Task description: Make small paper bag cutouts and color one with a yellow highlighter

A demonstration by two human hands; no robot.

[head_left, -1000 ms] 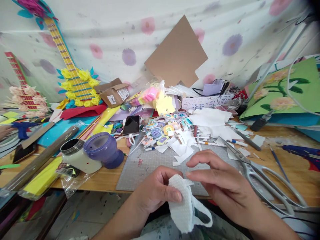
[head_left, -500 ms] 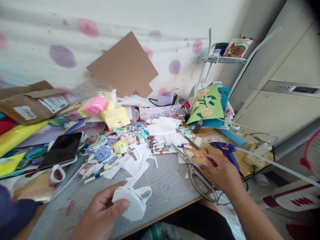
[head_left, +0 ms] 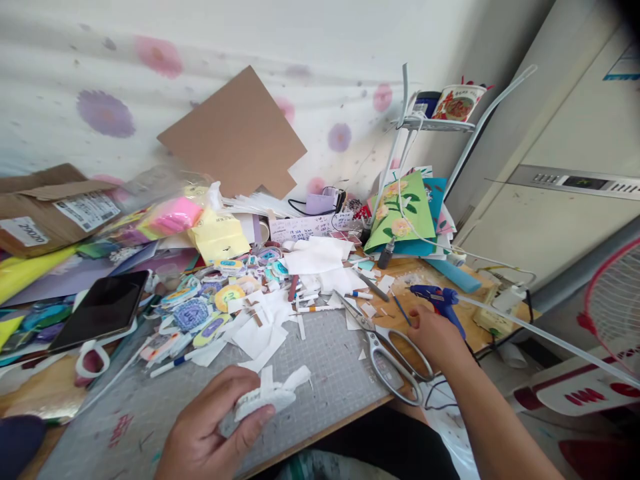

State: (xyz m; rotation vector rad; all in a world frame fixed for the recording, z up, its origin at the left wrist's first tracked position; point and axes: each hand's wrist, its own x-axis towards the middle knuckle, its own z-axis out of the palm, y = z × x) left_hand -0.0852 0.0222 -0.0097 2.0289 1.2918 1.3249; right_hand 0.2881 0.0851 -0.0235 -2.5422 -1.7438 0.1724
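My left hand pinches a small white textured craft piece with white strips on its top, above the grey cutting mat. The piece is tilted nearly edge-on. On the right, my right hand has its fingertips closed on the near end of a thin blue stick. Large metal scissors lie beside that hand, handles toward me. Just beyond the hand rests a blue glue gun.
White paper scraps and a heap of small crochet-like pieces cover the middle. A phone and cardboard box are on the left. A green floral card leans near a white rack.
My right hand has come down onto the thin blue stick and closed on its end. My left hand has turned the white piece from face-on to edge-on. The view has shifted slightly.
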